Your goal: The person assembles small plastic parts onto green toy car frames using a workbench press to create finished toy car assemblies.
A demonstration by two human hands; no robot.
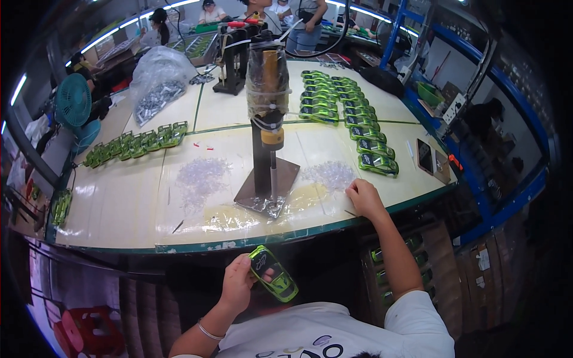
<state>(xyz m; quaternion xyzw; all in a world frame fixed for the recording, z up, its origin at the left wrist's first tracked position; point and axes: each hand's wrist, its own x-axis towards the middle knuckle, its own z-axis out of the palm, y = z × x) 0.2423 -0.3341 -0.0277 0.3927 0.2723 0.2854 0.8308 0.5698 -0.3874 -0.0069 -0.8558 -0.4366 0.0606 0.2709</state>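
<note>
My left hand [237,280] grips a green toy car body shell [273,274] by its edge, below the table's front edge. The shell has dark window areas and tilts toward me. At the right end of a heap of small clear plastic pieces [331,175], my right hand [363,197] rests with its fingers closed together. Whatever is between those fingertips is hidden. Left of the upright bench press [273,137] lies another heap of clear pieces [202,179]. The press has a plastic-wrapped top, and its metal rod reaches down to a flat base plate [245,200].
Rows of green car shells [361,122] stand at the right, and a line of green shells [137,143] lies at the left. Behind are a bag of grey parts [158,89] and a green fan [73,100]. A phone [425,156] lies at right. Several people work at the back.
</note>
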